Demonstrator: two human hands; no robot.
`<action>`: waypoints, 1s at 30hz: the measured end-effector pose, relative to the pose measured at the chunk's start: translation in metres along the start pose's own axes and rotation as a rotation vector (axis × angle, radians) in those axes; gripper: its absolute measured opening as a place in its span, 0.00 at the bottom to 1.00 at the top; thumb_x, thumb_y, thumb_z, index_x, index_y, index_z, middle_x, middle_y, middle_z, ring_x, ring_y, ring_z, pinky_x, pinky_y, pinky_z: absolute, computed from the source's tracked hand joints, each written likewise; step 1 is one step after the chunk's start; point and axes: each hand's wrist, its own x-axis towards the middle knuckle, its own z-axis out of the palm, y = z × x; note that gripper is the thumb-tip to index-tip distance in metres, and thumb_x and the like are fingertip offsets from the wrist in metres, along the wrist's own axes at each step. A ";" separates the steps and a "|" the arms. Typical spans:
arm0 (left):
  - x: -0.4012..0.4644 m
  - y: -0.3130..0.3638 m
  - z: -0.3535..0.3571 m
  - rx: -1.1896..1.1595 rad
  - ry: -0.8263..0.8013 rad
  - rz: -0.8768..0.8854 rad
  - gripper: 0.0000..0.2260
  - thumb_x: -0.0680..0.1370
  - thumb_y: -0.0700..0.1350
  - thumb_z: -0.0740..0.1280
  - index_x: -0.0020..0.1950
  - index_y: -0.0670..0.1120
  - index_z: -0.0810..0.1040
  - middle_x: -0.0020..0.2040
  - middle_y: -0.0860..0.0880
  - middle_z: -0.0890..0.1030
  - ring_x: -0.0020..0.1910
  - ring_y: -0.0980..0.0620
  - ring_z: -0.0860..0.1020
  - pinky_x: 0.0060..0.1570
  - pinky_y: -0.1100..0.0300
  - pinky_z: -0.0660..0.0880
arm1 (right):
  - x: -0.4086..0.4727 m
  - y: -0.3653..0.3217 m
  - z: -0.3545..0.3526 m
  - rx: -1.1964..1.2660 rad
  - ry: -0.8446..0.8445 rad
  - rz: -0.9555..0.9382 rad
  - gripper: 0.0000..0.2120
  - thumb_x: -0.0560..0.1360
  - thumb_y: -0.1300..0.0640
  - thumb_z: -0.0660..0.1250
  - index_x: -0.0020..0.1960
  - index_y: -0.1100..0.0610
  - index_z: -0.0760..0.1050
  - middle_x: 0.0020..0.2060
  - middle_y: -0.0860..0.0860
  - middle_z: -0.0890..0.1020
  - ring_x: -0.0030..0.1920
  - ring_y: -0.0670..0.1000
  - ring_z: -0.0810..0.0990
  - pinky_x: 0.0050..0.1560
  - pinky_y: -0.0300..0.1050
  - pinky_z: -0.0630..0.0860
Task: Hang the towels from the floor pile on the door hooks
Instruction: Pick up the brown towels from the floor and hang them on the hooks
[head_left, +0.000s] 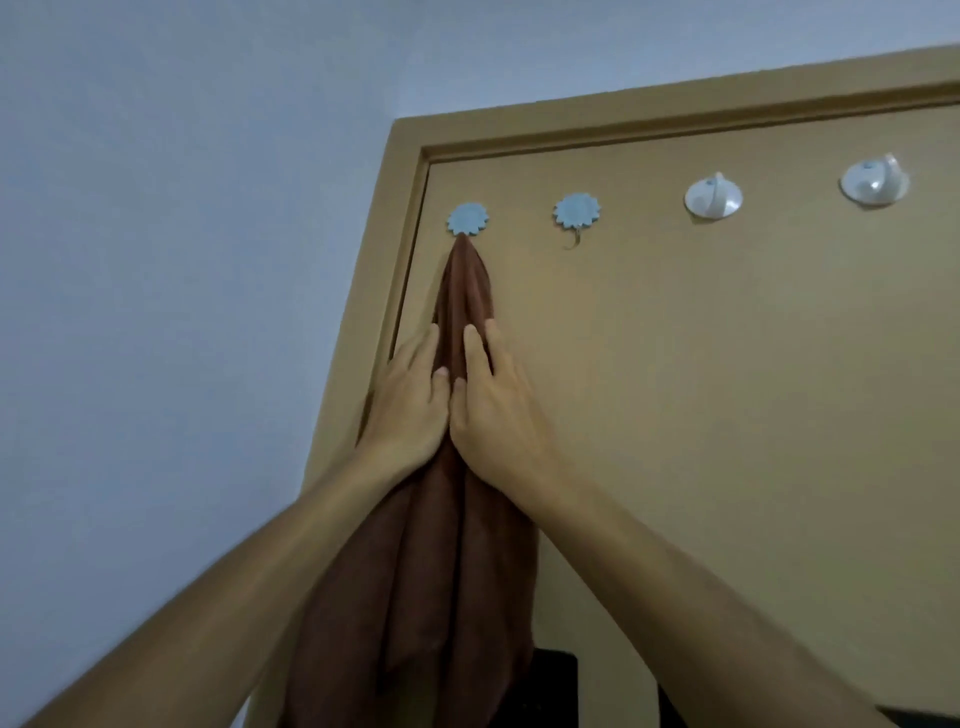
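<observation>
A brown towel (462, 291) hangs from the leftmost blue flower hook (467, 218) on the tan door (727, 415) and drapes down past the frame's bottom. My left hand (410, 405) lies flat along the towel's left side, fingers extended upward. My right hand (498, 405) presses flat on the towel's right side, fingers apart. Both thumbs meet over the cloth's middle. A second blue flower hook (576, 212) with a small metal hook is bare.
Two white round hooks (712, 195) (874, 179) sit further right on the door, both bare. The door frame (405, 156) borders a pale blue-grey wall (182, 260) on the left. A dark object (556, 675) shows low behind the towel.
</observation>
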 end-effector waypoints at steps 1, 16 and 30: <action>-0.016 0.002 0.002 0.009 -0.004 -0.030 0.23 0.82 0.40 0.54 0.77 0.44 0.54 0.78 0.49 0.56 0.76 0.55 0.55 0.73 0.65 0.49 | -0.015 0.000 0.003 -0.002 -0.028 -0.004 0.27 0.81 0.58 0.52 0.76 0.63 0.48 0.77 0.61 0.49 0.77 0.56 0.51 0.76 0.46 0.50; -0.191 0.076 -0.034 0.843 -0.814 -0.181 0.24 0.79 0.47 0.56 0.74 0.44 0.58 0.55 0.41 0.77 0.39 0.46 0.73 0.36 0.57 0.67 | -0.218 0.002 -0.069 0.246 -0.652 0.173 0.20 0.78 0.64 0.56 0.70 0.63 0.68 0.65 0.59 0.74 0.64 0.58 0.73 0.63 0.46 0.71; -0.378 0.242 -0.009 0.171 -1.027 -0.003 0.13 0.79 0.43 0.56 0.63 0.43 0.68 0.62 0.44 0.69 0.62 0.44 0.70 0.57 0.49 0.70 | -0.447 -0.038 -0.244 -0.176 -0.643 0.670 0.18 0.80 0.51 0.57 0.65 0.58 0.72 0.68 0.54 0.71 0.69 0.55 0.67 0.65 0.49 0.67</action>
